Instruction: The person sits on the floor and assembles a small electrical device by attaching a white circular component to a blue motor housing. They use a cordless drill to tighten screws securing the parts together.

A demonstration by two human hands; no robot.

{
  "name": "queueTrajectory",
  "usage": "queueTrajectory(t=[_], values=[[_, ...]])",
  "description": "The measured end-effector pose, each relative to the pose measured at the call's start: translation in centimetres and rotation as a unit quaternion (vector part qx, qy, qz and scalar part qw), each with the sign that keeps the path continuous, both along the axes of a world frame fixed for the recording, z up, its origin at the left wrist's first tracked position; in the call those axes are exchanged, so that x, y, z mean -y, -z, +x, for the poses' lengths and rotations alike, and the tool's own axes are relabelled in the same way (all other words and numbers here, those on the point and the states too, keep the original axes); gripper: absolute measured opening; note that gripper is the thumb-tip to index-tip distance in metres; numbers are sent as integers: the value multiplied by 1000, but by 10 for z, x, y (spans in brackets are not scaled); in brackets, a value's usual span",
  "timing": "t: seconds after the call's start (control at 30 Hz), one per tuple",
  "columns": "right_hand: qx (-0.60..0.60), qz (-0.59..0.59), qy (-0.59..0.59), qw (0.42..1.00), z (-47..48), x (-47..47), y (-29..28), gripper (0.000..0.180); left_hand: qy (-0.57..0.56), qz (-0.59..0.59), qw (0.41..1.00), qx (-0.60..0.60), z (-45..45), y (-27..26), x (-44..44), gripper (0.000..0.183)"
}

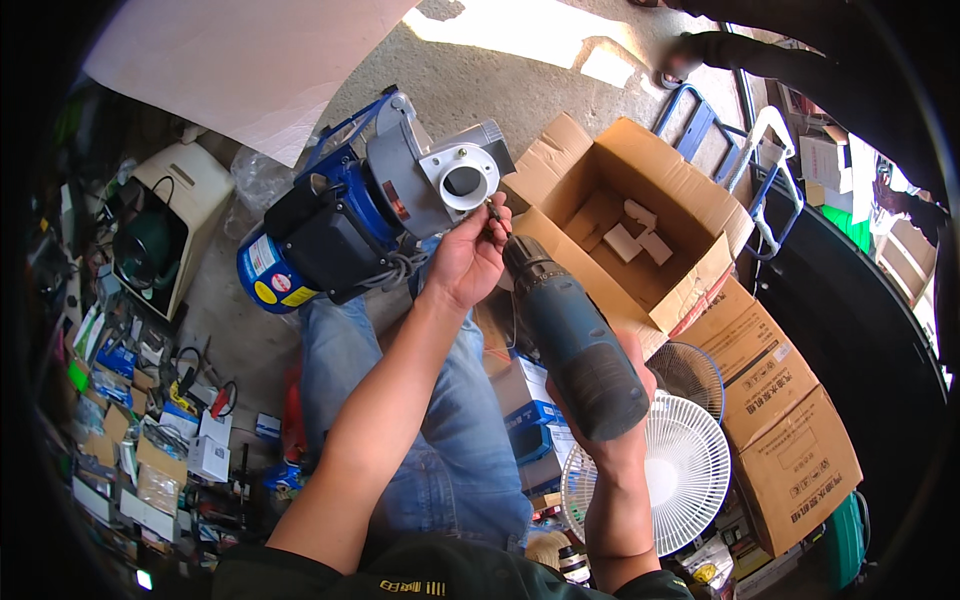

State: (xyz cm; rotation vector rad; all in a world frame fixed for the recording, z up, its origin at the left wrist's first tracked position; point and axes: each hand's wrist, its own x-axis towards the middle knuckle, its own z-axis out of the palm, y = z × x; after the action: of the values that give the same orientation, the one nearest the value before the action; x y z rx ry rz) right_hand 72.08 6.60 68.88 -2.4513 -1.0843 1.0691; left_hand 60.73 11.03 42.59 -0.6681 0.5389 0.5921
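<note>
My right hand (611, 442) grips a dark blue cordless drill (570, 337), pointed up and left toward a motor-driven blower. From its chuck juts a thin driver bit (503, 221) with a red band. The fingers of my left hand (474, 259) close around the bit's front end, just below the white round flange (466, 177). Whether they also pinch a screw is too small to tell. The blower's grey metal housing (397, 169) joins a blue motor (277, 274) with a black cover, beside my knees. A grey cable (394, 271) lies coiled against it.
An open cardboard box (637, 217) with white foam pieces stands right of the blower. Closed cartons (780, 427) and white fan grilles (667, 469) lie lower right. Tools and small boxes (210, 454) crowd the left. A blue metal frame (697, 131) and another person's legs (765, 56) are upper right.
</note>
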Motion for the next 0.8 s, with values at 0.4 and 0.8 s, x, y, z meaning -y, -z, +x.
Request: queueTrajectory(t=[0.4, 0.8], values=[[-42, -77, 56, 995, -7, -36, -5, 44, 41, 45, 965, -256, 2, -14, 6, 7], [9, -64, -19, 998, -12, -46, -6, 42, 4, 83, 951, -299, 21, -22, 8, 10]])
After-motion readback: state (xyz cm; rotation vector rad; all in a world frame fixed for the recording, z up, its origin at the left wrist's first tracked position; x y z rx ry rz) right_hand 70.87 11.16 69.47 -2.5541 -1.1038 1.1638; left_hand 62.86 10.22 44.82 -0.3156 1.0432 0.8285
